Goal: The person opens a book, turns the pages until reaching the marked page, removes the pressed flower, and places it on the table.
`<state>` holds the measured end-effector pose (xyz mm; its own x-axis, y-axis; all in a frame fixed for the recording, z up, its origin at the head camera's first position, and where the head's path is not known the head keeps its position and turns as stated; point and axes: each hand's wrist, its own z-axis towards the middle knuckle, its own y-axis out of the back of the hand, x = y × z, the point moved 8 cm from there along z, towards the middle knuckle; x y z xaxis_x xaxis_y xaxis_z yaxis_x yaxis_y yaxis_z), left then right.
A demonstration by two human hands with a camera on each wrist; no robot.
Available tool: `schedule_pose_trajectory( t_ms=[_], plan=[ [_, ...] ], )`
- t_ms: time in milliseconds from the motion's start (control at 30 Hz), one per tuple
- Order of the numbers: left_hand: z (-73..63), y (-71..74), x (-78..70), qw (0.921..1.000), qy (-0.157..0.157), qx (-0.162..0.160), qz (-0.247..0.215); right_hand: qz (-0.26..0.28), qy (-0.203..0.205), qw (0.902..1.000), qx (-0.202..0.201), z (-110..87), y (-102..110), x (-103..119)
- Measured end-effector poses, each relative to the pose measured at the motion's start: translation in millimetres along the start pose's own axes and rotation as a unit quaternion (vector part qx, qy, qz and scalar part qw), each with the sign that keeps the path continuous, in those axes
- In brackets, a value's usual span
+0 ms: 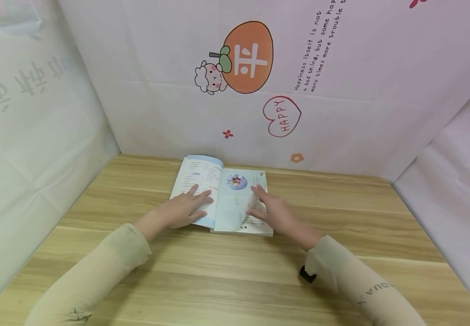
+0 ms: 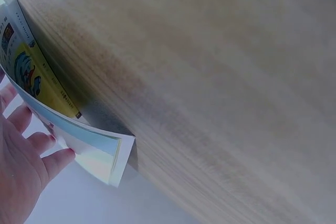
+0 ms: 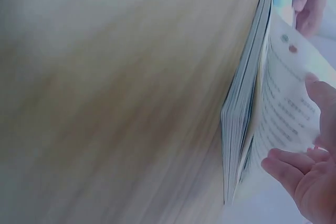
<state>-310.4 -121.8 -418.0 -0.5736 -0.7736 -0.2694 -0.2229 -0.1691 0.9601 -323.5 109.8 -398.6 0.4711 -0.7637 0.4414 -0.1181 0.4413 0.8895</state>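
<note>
An open book (image 1: 228,210) lies on the wooden table with printed pages on both sides. My left hand (image 1: 183,208) rests on the left page, its fingers spread over the print. In the left wrist view, that side of the book curves up from the table, and a yellow picture (image 2: 44,80) shows beneath it. At the right half, a pale leaf with a round picture (image 1: 236,182) bends up along its free edge. My right hand (image 1: 277,213) is at this edge, thumb and fingers apart. In the right wrist view, its fingers (image 3: 286,167) touch or nearly touch the printed page.
The wooden tabletop (image 1: 218,280) extends around the book. A printed white cloth (image 1: 169,117) stands behind the table, with more cloth at both sides. A black object (image 1: 308,274) sits at the right wrist, under the sleeve.
</note>
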Motion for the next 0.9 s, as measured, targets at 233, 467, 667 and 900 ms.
schedule_pose_trajectory(
  t_ms=[233, 467, 667, 900],
  plan=[
    [-0.7, 0.3, -1.6, 1.0, -0.002, 0.002, 0.002, 0.026, 0.027, 0.9992, 0.012, 5.2, -12.5, 15.8],
    [-0.9, 0.7, -1.6, 1.0, -0.004, -0.001, 0.002, 0.016, 0.039, 0.9983, 0.04, 4.7, -21.3, 26.1],
    [-1.4, 2.0, -2.1, 1.0, -0.006, -0.005, -0.001, -0.01, 0.065, 0.9969, 0.043, 2.5, -24.7, 33.4],
    [-4.9, 4.7, -4.9, 0.9998, -0.012, -0.013, -0.013, -0.026, 0.08, 0.9955, 0.043, 1.8, -30.9, 37.9]
  ],
)
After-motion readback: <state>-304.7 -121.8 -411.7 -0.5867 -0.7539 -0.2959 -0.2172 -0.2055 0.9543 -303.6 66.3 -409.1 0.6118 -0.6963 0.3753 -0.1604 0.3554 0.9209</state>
